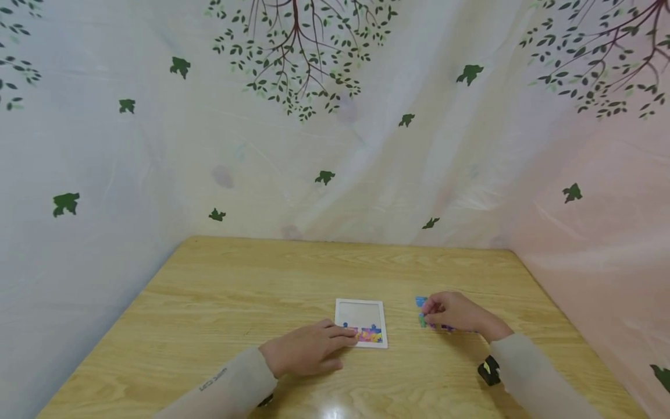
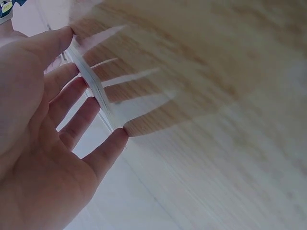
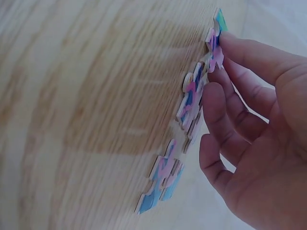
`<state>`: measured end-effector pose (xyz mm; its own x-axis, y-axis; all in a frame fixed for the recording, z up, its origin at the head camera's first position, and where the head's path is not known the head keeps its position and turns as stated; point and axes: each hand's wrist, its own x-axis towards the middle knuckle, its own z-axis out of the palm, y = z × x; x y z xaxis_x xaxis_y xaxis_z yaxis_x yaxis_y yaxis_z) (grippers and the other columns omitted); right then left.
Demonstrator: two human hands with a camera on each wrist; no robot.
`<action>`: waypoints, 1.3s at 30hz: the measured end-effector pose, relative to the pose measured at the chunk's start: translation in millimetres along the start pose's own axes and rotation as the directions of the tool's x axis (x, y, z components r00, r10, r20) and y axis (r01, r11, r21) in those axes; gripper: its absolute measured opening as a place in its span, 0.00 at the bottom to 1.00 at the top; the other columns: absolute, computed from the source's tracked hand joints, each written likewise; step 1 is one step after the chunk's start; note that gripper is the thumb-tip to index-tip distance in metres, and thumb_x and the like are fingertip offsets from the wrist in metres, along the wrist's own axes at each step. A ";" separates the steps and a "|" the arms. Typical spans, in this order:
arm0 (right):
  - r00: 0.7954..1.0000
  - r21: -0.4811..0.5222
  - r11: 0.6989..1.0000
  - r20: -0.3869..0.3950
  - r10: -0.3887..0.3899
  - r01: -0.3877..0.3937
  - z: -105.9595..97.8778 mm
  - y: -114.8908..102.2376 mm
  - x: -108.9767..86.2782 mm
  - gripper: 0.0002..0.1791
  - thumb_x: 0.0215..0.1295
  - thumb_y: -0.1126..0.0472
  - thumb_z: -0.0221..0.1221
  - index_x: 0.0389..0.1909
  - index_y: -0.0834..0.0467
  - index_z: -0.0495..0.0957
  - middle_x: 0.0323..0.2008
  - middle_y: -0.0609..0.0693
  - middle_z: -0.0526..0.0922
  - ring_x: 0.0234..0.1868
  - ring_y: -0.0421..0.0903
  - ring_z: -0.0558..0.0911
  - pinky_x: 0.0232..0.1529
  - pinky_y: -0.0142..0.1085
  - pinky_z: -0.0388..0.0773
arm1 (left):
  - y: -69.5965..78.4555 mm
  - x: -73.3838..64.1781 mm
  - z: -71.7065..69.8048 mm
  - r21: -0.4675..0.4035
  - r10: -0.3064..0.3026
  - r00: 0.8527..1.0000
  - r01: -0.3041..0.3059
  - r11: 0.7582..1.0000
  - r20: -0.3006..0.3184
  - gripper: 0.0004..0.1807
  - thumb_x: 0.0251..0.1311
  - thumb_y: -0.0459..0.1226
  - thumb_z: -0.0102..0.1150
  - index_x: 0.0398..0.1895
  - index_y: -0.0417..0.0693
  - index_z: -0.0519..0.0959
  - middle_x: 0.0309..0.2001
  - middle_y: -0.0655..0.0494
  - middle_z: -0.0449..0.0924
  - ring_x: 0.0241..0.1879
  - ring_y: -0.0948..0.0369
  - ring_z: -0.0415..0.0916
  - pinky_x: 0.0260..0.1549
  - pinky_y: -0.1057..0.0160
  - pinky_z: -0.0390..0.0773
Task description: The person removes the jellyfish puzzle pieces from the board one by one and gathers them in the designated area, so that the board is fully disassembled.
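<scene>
A white-framed jigsaw tray [image 1: 385,326] lies on the table, its lower part filled with pink, yellow and blue pieces. Across the tray's lower left side rest the fairly straight fingers of my left hand [image 1: 310,349], covering some of those pieces. In the left wrist view the left hand [image 2: 62,120] has its fingertips along the tray's thin edge [image 2: 93,81]. To the right of the tray, my right hand [image 1: 458,314] is down among loose pieces. The right wrist view shows its thumb and fingertips pinching a pink and blue jigsaw piece [image 3: 214,53].
More loose jigsaw pieces [image 3: 165,172] lie on the table by the right hand, several in pink and blue. A blue piece [image 1: 420,301] and a green piece [image 1: 421,320] show left of its fingertips. Behind the wooden table [image 1: 293,267] hangs a leaf-patterned curtain [image 1: 272,174].
</scene>
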<state>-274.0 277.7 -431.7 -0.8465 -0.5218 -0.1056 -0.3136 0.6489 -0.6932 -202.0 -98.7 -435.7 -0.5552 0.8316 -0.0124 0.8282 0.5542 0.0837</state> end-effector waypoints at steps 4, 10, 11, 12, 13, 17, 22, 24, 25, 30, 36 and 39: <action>1.000 -0.006 1.000 -0.008 0.001 -0.001 1.0 1.8 1.3 0.06 0.70 0.62 0.64 0.41 0.61 0.80 0.33 0.48 0.81 0.28 0.44 0.79 0.23 0.32 0.76 | -0.7 0.6 -0.5 -0.009 -0.003 1.000 0.003 1.000 0.002 0.27 0.75 0.47 0.56 0.73 0.50 0.71 0.74 0.60 0.68 0.66 0.60 0.69 0.67 0.65 0.68; 0.999 -0.007 0.999 -0.035 -0.032 0.032 1.2 -0.6 1.0 0.07 0.72 0.60 0.63 0.40 0.61 0.80 0.33 0.49 0.81 0.28 0.43 0.78 0.24 0.33 0.77 | -2.0 3.6 -1.5 -0.004 0.018 0.999 -0.018 1.000 -0.026 0.24 0.74 0.45 0.58 0.68 0.49 0.74 0.71 0.58 0.71 0.65 0.59 0.70 0.66 0.64 0.69; 0.999 -0.003 0.999 -0.041 -0.035 0.034 1.6 -2.1 1.0 0.07 0.72 0.59 0.63 0.40 0.61 0.80 0.33 0.49 0.81 0.27 0.42 0.78 0.23 0.32 0.76 | -2.0 4.4 -1.7 0.001 0.020 0.999 -0.020 1.000 -0.031 0.23 0.73 0.45 0.58 0.68 0.50 0.75 0.71 0.58 0.72 0.65 0.59 0.70 0.66 0.64 0.69; 0.998 0.000 0.999 -0.046 -0.039 0.039 2.2 -4.1 1.0 0.08 0.72 0.59 0.63 0.40 0.60 0.80 0.32 0.49 0.81 0.25 0.42 0.78 0.21 0.32 0.76 | -2.2 5.4 -2.1 0.005 0.023 0.999 -0.023 1.000 -0.036 0.23 0.73 0.45 0.59 0.67 0.49 0.75 0.70 0.58 0.72 0.65 0.59 0.70 0.65 0.64 0.70; 0.998 -0.001 0.999 -0.052 -0.046 0.046 3.3 -6.4 1.5 0.08 0.72 0.59 0.63 0.40 0.60 0.80 0.32 0.49 0.81 0.24 0.42 0.77 0.20 0.32 0.75 | -2.0 6.2 -2.3 0.009 0.019 0.999 -0.019 1.000 -0.036 0.24 0.73 0.46 0.59 0.67 0.50 0.75 0.69 0.58 0.73 0.65 0.59 0.70 0.65 0.64 0.71; 0.995 -0.009 0.997 -0.063 -0.073 0.072 11.4 -17.4 6.0 0.07 0.71 0.58 0.64 0.39 0.59 0.81 0.31 0.48 0.80 0.24 0.41 0.76 0.20 0.31 0.74 | -0.9 8.5 -2.7 0.012 -0.002 0.999 0.002 1.000 -0.036 0.26 0.72 0.47 0.59 0.69 0.52 0.73 0.67 0.59 0.74 0.64 0.60 0.71 0.61 0.62 0.74; 0.991 -0.020 0.991 -0.036 -0.131 0.130 28.2 -31.4 14.6 0.10 0.69 0.58 0.67 0.44 0.60 0.84 0.36 0.46 0.82 0.32 0.39 0.78 0.32 0.31 0.78 | 0.0 9.3 -2.9 -0.002 -0.028 1.000 0.027 1.000 -0.014 0.28 0.73 0.48 0.58 0.74 0.57 0.70 0.68 0.62 0.72 0.63 0.61 0.70 0.55 0.59 0.78; 0.988 -0.019 0.988 -0.022 -0.155 0.154 35.8 -38.3 16.8 0.14 0.67 0.57 0.68 0.46 0.62 0.84 0.39 0.48 0.83 0.35 0.38 0.78 0.35 0.32 0.78 | 0.1 9.4 -3.0 0.000 -0.027 1.000 0.027 1.000 -0.012 0.28 0.73 0.49 0.57 0.74 0.57 0.71 0.68 0.62 0.72 0.63 0.61 0.70 0.55 0.58 0.78; 0.985 -0.028 0.985 -0.016 -0.170 0.169 39.7 -41.3 17.9 0.15 0.66 0.56 0.69 0.48 0.62 0.85 0.40 0.48 0.83 0.35 0.38 0.77 0.35 0.31 0.78 | 0.3 9.6 -3.2 0.002 -0.027 1.000 0.027 1.000 -0.013 0.27 0.73 0.49 0.57 0.73 0.57 0.72 0.68 0.62 0.72 0.63 0.61 0.70 0.54 0.58 0.79; 0.979 -0.113 0.973 0.011 -0.204 0.204 58.0 -54.8 20.2 0.24 0.65 0.50 0.69 0.56 0.61 0.84 0.44 0.48 0.78 0.38 0.40 0.74 0.37 0.32 0.75 | 1.0 10.4 -2.4 0.019 -0.018 1.000 0.019 1.000 -0.023 0.25 0.74 0.48 0.56 0.72 0.57 0.74 0.67 0.62 0.73 0.63 0.61 0.70 0.54 0.55 0.79; 0.980 -0.232 0.953 0.008 -0.197 0.193 68.6 -64.0 22.6 0.25 0.64 0.49 0.70 0.56 0.60 0.84 0.42 0.44 0.75 0.33 0.38 0.70 0.32 0.32 0.71 | 2.4 11.1 -3.1 0.032 -0.017 1.000 0.017 0.999 -0.019 0.25 0.74 0.48 0.56 0.71 0.56 0.73 0.67 0.61 0.72 0.63 0.62 0.70 0.53 0.55 0.80; 0.980 -0.266 0.945 0.002 -0.199 0.192 69.7 -66.8 23.2 0.23 0.63 0.50 0.70 0.54 0.59 0.85 0.41 0.43 0.75 0.31 0.36 0.70 0.30 0.31 0.72 | 2.9 11.2 -3.5 0.044 -0.015 1.000 0.016 0.999 -0.022 0.25 0.74 0.48 0.56 0.71 0.56 0.74 0.66 0.62 0.72 0.62 0.62 0.69 0.55 0.56 0.79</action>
<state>-242.7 183.7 -437.5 -0.7665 -0.6414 0.0331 -0.5734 0.6602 -0.4851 -206.1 -87.9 -432.1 -0.5689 0.8224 0.0083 0.8220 0.5682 0.0397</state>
